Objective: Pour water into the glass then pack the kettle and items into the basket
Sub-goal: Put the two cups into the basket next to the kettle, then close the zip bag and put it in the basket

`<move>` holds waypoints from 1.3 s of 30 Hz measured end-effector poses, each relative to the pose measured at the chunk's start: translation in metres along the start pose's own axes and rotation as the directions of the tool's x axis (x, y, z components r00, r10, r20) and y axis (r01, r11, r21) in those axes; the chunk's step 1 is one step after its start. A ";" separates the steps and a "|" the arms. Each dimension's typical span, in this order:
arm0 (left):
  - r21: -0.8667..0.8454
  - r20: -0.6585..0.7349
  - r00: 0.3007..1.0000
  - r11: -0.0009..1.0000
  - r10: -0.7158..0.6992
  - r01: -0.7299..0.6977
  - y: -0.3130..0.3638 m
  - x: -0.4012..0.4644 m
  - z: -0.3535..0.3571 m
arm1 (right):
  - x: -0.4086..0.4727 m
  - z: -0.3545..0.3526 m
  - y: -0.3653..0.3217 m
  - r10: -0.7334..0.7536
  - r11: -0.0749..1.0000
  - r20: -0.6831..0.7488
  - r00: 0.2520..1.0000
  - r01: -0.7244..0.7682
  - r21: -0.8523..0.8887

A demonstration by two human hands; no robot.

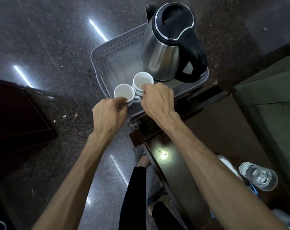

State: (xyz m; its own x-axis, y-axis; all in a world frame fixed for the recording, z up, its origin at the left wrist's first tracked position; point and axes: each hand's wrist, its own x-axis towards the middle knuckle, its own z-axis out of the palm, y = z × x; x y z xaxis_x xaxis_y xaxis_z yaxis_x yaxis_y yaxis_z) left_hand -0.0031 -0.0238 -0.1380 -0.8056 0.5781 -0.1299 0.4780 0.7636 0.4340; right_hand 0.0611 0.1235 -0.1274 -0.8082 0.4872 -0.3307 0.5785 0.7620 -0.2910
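A steel kettle point(160, 52) with a black lid and handle stands at the right end of a grey perforated basket point(107, 52) on the dark floor. My left hand point(107, 117) grips the rim of a white cup point(123, 93) over the basket's near edge. My right hand point(157, 100) holds a second white cup point(142, 80) by its rim, just beside the first and in front of the kettle. Both cups look empty. A clear glass point(259, 176) with water in it stands on the dark table at the lower right.
A dark wooden table point(190, 171) runs along the right, its corner touching the basket's near side. A dark red object point(16, 117) sits at the left. My legs in black trousers point(136, 196) are below. Speckled stone floor surrounds the basket.
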 end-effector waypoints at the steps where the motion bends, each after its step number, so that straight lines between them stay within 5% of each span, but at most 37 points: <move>1: 0.001 0.010 1.000 1.000 -0.002 0.002 0.001 -0.001 0.000 | -0.001 0.001 0.001 0.003 1.000 0.015 1.000 -0.003 -0.009; 7: -0.110 -0.055 0.998 0.994 0.020 -0.026 0.027 -0.024 -0.002 | -0.036 -0.008 0.012 0.046 0.982 -0.172 0.984 -0.012 0.190; 15: -0.290 0.157 0.963 0.942 0.218 -0.166 0.120 -0.078 0.049 | -0.128 -0.003 0.091 0.446 0.814 -0.286 0.848 -0.251 0.525; 20: -0.353 0.345 0.864 0.904 0.367 -0.243 0.180 -0.118 0.099 | -0.204 0.022 0.152 0.708 0.616 -0.191 0.680 -0.462 0.638; 29: -0.356 0.584 0.567 0.811 0.581 -0.465 0.241 -0.207 0.168 | -0.336 0.057 0.225 0.951 0.266 -0.084 0.299 -0.645 0.717; 35: -0.322 0.611 0.545 0.809 0.574 -0.492 0.253 -0.239 0.191 | -0.378 0.066 0.261 0.999 0.043 -0.018 0.052 -0.550 0.834; 39: -0.289 0.613 0.559 0.817 0.559 -0.499 0.258 -0.247 0.202 | -0.381 0.069 0.282 0.999 0.009 0.014 0.042 -0.504 0.863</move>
State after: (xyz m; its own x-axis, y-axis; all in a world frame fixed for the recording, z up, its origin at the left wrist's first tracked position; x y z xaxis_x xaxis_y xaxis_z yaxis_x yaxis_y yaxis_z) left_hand 0.3896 0.0884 -0.1747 0.0314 0.9259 -0.3765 0.6912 0.2520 0.6773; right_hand 0.5400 0.1236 -0.1454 0.5456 0.7757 -0.3173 0.5080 -0.6072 -0.6110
